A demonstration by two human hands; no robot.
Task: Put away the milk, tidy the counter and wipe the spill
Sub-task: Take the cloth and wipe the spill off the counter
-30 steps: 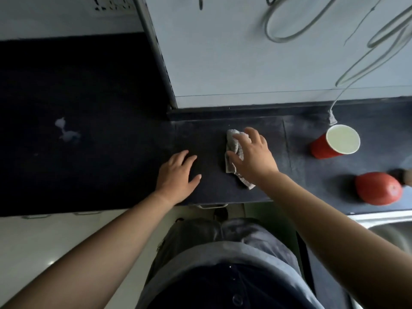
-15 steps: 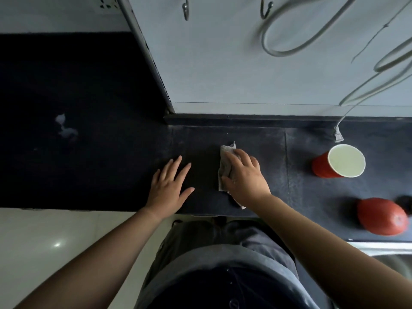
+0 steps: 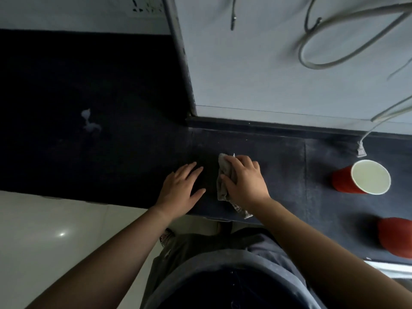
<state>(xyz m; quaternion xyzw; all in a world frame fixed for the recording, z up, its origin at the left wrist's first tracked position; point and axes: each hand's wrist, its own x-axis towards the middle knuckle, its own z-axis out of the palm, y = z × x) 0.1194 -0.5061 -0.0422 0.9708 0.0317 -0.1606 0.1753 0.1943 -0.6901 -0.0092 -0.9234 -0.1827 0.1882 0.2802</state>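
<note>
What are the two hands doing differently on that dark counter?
The left hand lies flat with fingers spread and holds nothing; the right hand presses down on a grey cloth. The left hand sits nearer the counter corner, the right nearer the red cup. Both rest on the counter.

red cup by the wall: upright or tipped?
Upright. The red cup stands on the counter, its round open mouth facing up and white inside showing.
</note>
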